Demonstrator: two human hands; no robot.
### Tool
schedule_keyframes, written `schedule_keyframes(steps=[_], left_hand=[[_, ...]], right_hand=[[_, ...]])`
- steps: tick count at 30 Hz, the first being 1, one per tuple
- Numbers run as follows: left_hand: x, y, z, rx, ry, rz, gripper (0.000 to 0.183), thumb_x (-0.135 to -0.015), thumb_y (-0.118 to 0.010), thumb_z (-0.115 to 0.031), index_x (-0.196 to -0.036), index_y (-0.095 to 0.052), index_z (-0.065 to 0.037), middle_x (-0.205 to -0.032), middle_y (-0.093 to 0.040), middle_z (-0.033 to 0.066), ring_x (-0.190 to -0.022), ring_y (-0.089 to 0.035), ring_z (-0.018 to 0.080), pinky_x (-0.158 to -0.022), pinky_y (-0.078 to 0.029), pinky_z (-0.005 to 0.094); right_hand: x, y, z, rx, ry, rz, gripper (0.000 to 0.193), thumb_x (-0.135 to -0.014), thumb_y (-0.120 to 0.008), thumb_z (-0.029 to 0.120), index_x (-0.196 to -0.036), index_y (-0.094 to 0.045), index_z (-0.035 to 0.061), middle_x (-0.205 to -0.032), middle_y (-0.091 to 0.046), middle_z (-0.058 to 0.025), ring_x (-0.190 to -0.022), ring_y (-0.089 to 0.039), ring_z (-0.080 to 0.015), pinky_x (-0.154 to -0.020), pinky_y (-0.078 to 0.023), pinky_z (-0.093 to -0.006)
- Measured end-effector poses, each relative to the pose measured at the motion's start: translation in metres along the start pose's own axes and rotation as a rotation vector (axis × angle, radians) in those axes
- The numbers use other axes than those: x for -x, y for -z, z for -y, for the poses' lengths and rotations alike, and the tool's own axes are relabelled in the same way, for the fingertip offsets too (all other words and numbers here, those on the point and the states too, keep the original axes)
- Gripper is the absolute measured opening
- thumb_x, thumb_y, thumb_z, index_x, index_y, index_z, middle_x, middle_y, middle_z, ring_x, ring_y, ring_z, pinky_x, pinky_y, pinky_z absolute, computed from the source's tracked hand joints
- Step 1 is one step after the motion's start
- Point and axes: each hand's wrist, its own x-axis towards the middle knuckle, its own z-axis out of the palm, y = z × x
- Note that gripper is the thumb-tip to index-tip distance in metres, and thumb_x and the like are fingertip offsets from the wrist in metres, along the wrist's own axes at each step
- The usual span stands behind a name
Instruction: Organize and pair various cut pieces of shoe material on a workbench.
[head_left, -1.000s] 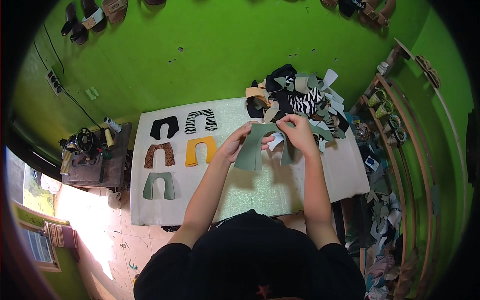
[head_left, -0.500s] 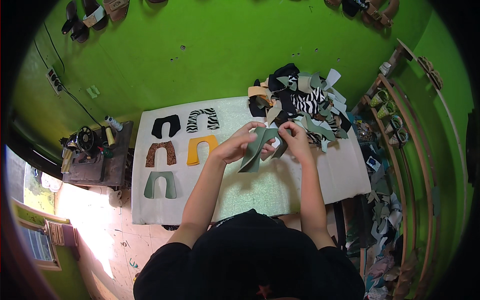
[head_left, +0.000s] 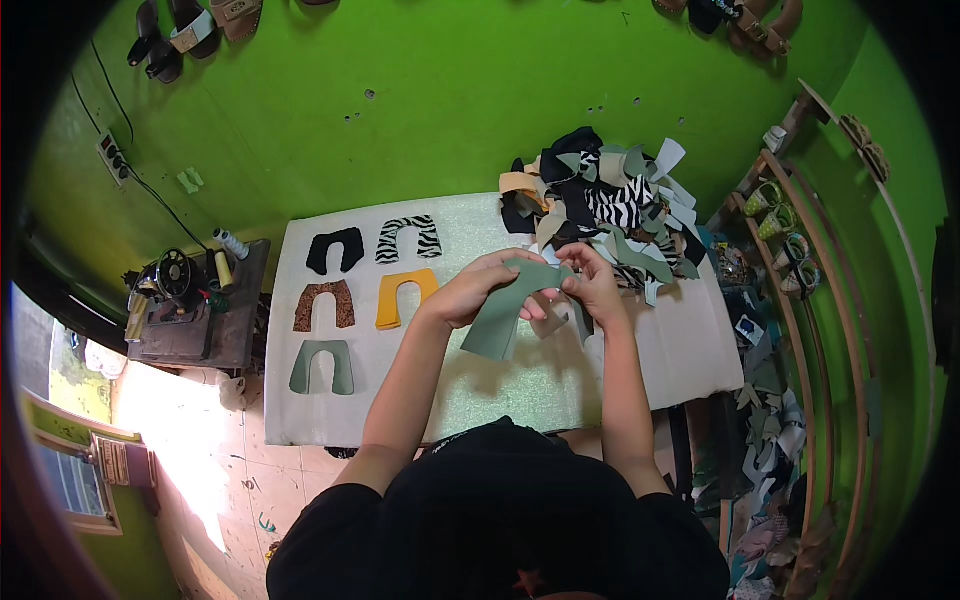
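Observation:
Both my hands hold a green, arch-shaped cut piece [head_left: 505,312] above the table [head_left: 480,400]. My left hand [head_left: 478,290] pinches its upper left part, while my right hand [head_left: 595,285] grips the top right with thumb and fingers. The wide end hangs down to the left. On the table's left side lie similar arch-shaped pieces: a black one [head_left: 322,262], a zebra-striped one [head_left: 385,248], a brown speckled one [head_left: 302,312], a yellow one [head_left: 388,305] and a green one [head_left: 301,372].
Beyond my right hand rises a heap of mixed offcuts [head_left: 615,205]. A sewing machine [head_left: 185,290] stands at the left. A wooden rack [head_left: 815,350] with sandals runs along the right, scraps [head_left: 765,440] piled beside it. More sandals [head_left: 190,35] hang on the green wall.
The green piece has been spread and turned, so its broad face now shows and its wide end reaches further left and lower. Both hands stay on it.

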Motion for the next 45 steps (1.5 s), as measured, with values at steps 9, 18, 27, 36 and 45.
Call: schedule_keyframes(steps=[9,18,27,36,45], left_hand=[[0.003,-0.01,-0.006,-0.021,-0.01,0.079,0.037,-0.079,-0.058,-0.016,-0.109,-0.045,0.003,-0.085,-0.061,0.0106,-0.064,-0.06,0.0139,-0.067,-0.046,0.0233],[0.015,-0.01,-0.012,0.006,0.015,0.052,0.022,-0.08,-0.056,-0.014,-0.095,-0.048,0.001,-0.083,-0.061,0.0122,-0.063,-0.06,0.0157,-0.061,-0.049,0.0249],[0.025,0.017,-0.008,-0.332,-0.029,-0.295,0.014,-0.086,-0.047,-0.009,-0.094,-0.048,0.002,-0.075,-0.059,0.0101,-0.068,-0.059,0.0145,-0.065,-0.049,0.0254],[0.028,0.025,0.018,-0.801,-0.221,-0.496,0.021,-0.077,-0.063,-0.016,-0.088,-0.054,0.0,-0.075,-0.059,0.0062,-0.064,-0.055,0.0105,-0.06,-0.044,0.0227],[0.023,0.02,0.03,-0.334,-0.224,-0.572,0.018,-0.08,-0.061,-0.016,-0.084,-0.051,-0.001,-0.076,-0.063,0.0098,-0.069,-0.061,0.0147,-0.062,-0.047,0.024]], right_hand=[[0.004,-0.014,0.023,-0.229,-0.278,0.337,0.092,-0.045,-0.08,0.052,-0.113,-0.048,-0.0011,-0.088,-0.05,0.0006,-0.081,-0.046,-0.005,-0.069,-0.038,-0.0185],[0.008,-0.004,0.002,-0.24,-0.231,0.476,0.053,-0.064,-0.077,0.028,-0.104,-0.055,0.0009,-0.088,-0.055,0.0022,-0.079,-0.05,-0.0056,-0.07,-0.041,-0.0201],[0.01,-0.017,0.004,-0.142,-0.167,0.219,0.023,-0.073,-0.069,0.014,-0.086,-0.052,0.0043,-0.077,-0.053,0.0036,-0.07,-0.049,-0.005,-0.062,-0.04,-0.0193],[0.009,-0.041,0.016,0.165,-0.189,0.059,0.023,-0.07,-0.069,0.004,-0.077,-0.047,0.0057,-0.072,-0.051,0.0036,-0.065,-0.048,-0.0028,-0.058,-0.039,-0.017],[0.01,-0.045,0.001,0.149,-0.067,-0.041,0.028,-0.067,-0.069,-0.003,-0.085,-0.049,0.0048,-0.081,-0.055,0.0017,-0.074,-0.051,-0.0041,-0.062,-0.04,-0.0171]])
